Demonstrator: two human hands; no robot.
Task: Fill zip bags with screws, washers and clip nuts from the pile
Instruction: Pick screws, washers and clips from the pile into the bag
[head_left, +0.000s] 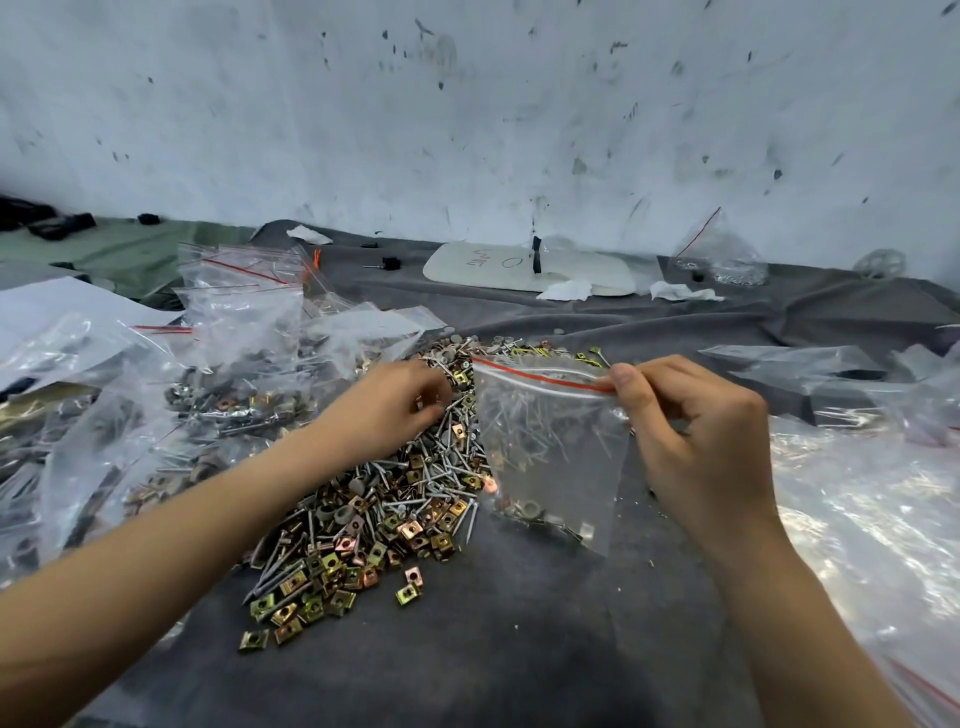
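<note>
On the grey cloth (519, 649) in front of the person, the pile (374, 499) of screws, washers and clip nuts lay spread at centre, large and loose.

- Right hand (696, 431): thumb and fingers pinched the top right corner of a zip bag (550, 447) at its red seal line. The bag hung just right of the pile, its lower edge near the cloth.
- Bag contents: a few washers and clip nuts sat at the bottom. Long screws showed through the clear film, but I could not tell whether they were inside the bag or in the pile behind it. Judged mostly empty.
- Left hand (395, 405): over the far part of the pile, fingers curled down among the pieces. The fingertips were blurred, so I could not tell whether they held anything.
- Filled bags (234, 332): a heap on the left, several showing hardware inside.
- Clear plastic (857, 493): glossy sheets or bags on the right, contents not readable.

Judgement: the task was well under way but far from finished. A number of bags looked done, the one in hand was barely started, and most of the pile was left to bag.
</note>
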